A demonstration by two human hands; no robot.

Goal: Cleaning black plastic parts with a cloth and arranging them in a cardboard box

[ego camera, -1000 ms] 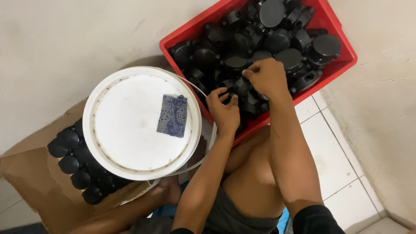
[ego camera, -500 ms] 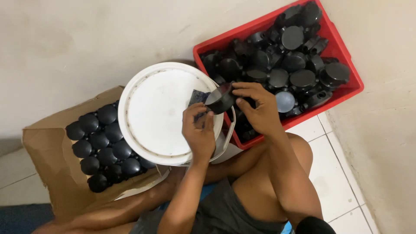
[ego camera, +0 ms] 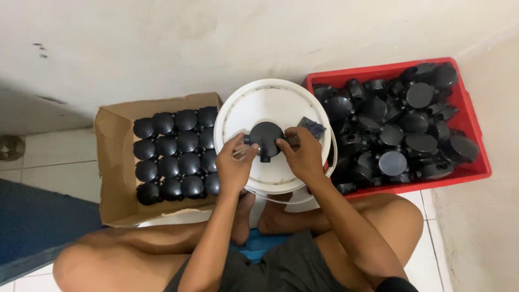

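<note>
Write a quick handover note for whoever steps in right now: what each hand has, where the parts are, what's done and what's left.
Left hand and right hand: both grip one round black fitting over the white bucket lid.
Cardboard box, on the left: finished-looking black fittings in neat rows, nearly full.
Red crate, on the right: loose black parts in a heap.
A small blue patterned piece lies on the lid.
Done: the boxed rows. Left: the held fitting and the crate's heap.

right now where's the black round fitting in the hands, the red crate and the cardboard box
black round fitting [ego camera: 264,136]: head view, on its domed cover, between both hands.
red crate [ego camera: 378,69]: head view, on its far rim.
cardboard box [ego camera: 112,178]: head view, on its left wall.
</note>
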